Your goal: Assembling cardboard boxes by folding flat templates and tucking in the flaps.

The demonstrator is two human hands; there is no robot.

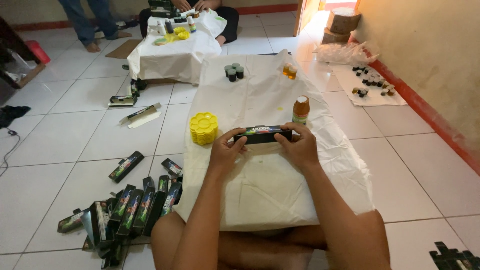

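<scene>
My grip is on a long black box (262,134): my left hand (226,151) clamps its left end with the thumb on the near side, and my right hand (298,146) clamps the right end, fingers curled over the top edge. The box lies level across the middle of the low table (270,190), which is draped in a white cloth, and I hold it just above or on that cloth; I cannot tell which.

Just left of the box sits a stack of yellow flower-shaped paint trays (203,128). Just behind my right hand stands a bottle with a brown cap (300,110). Farther back on the cloth are a cluster of small dark jars (233,71) and two small amber jars (289,71), well apart from my hands.

On the tiled floor to my left lies a heap of similar black boxes (125,210). Beyond my table is a second cloth-covered table (170,57) with bottles and yellow trays on it, where another person sits. By the right wall, more small jars (371,80) rest on a white sheet.
</scene>
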